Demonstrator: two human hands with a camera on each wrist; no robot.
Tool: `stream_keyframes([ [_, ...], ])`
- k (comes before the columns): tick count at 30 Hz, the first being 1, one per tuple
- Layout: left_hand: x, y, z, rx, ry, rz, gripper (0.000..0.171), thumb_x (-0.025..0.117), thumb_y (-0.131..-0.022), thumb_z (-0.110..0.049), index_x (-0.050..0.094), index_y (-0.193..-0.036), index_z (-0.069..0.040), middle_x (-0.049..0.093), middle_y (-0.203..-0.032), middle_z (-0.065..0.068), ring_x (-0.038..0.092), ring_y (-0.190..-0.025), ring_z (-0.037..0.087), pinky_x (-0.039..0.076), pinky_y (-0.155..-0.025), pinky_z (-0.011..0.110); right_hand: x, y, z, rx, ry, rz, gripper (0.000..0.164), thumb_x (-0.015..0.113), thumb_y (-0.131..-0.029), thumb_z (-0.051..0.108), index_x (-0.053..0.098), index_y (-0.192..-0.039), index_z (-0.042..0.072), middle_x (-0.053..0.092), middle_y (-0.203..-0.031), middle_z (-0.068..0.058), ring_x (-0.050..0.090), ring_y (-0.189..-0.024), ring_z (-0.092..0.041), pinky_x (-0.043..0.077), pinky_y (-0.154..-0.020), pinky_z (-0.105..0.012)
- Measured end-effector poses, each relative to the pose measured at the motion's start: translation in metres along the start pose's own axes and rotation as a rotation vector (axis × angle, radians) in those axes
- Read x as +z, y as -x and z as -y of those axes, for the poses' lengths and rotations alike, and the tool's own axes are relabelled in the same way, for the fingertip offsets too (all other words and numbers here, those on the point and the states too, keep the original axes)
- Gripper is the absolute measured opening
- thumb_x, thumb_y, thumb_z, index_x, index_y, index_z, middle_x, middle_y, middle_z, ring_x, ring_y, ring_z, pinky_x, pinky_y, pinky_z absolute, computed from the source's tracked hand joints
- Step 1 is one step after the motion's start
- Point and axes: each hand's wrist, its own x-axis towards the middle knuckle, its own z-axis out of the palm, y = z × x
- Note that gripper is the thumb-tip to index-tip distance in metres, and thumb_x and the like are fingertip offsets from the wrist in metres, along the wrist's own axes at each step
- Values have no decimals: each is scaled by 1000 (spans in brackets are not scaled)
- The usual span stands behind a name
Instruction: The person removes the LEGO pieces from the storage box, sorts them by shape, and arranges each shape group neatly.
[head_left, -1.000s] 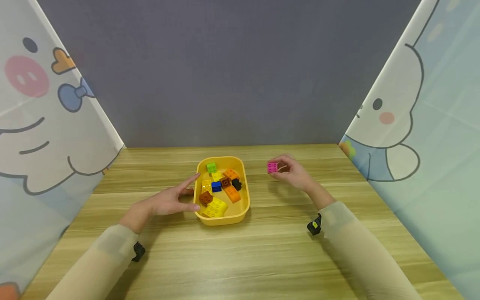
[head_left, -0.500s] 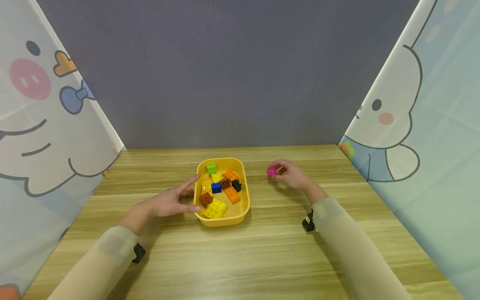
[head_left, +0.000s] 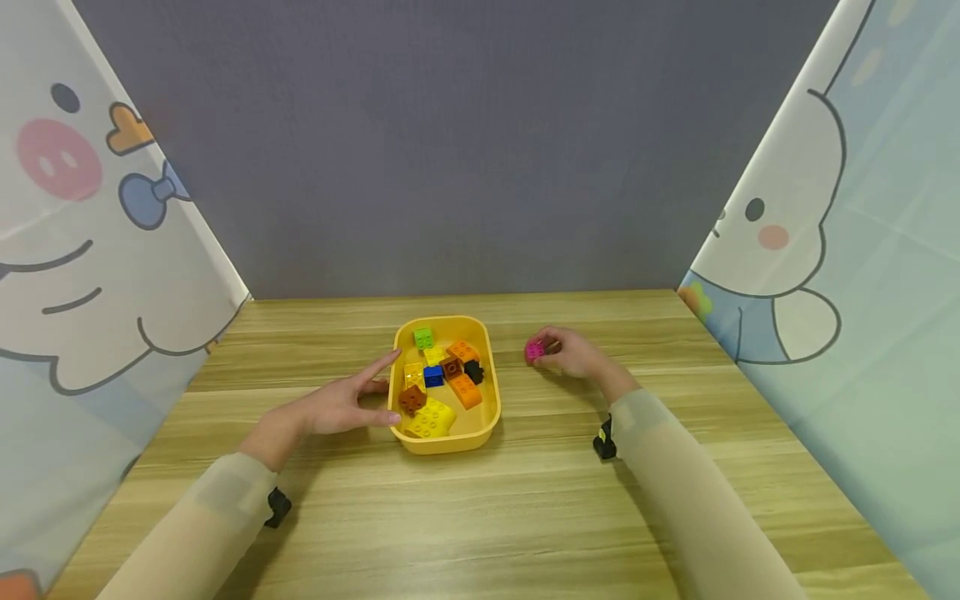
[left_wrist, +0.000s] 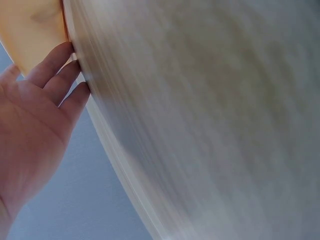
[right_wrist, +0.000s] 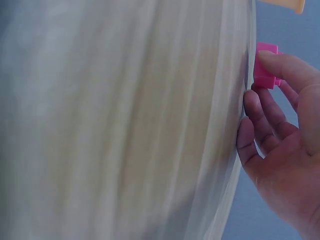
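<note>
A pink building block (head_left: pixel 535 351) with studs is pinched between the thumb and fingers of my right hand (head_left: pixel 573 354), low over the table to the right of the tray. In the right wrist view, the thumb presses one face of the pink block (right_wrist: pixel 266 65) and the fingertips come right down at the tabletop. My left hand (head_left: pixel 341 404) lies with fingers spread against the left side of a yellow tray (head_left: pixel 495 400). Its thumb is at the near rim. The left wrist view shows extended fingers (left_wrist: pixel 60 82) beside the tray's wall (left_wrist: pixel 35 30).
Inside the tray lie several building blocks: a green one (head_left: pixel 423 337), a blue one (head_left: pixel 433 377), a black piece (head_left: pixel 473 371), a large yellow one (head_left: pixel 431 418), plus orange and brown ones. A wooden table (head_left: pixel 480 517) meets a grey panel (head_left: pixel 465 167) at the back.
My right hand has come down toward the table and slightly left, carrying the pink block with it. The left hand and the tray have stayed in place.
</note>
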Motion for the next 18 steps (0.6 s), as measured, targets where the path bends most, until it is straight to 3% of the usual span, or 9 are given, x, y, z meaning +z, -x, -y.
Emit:
stream_keyframes([
  [12,0,1,-2,-8,-3,1,104,73,-85,-62,2,-160,-51,46,-158,12,33,-148,48,19,-113,78,4,-3,6,-4,40,34,37,75,-94,23,65,-129,16,67,-120,-9,65,-109,-25,53,-96,-43],
  [18,0,0,-1,-2,0,1,105,74,-86,-61,3,-162,-48,47,-157,12,34,-148,47,20,-113,78,8,-7,10,-21,31,45,37,76,-93,19,65,-128,13,67,-119,-10,65,-107,-25,53,-96,-42],
])
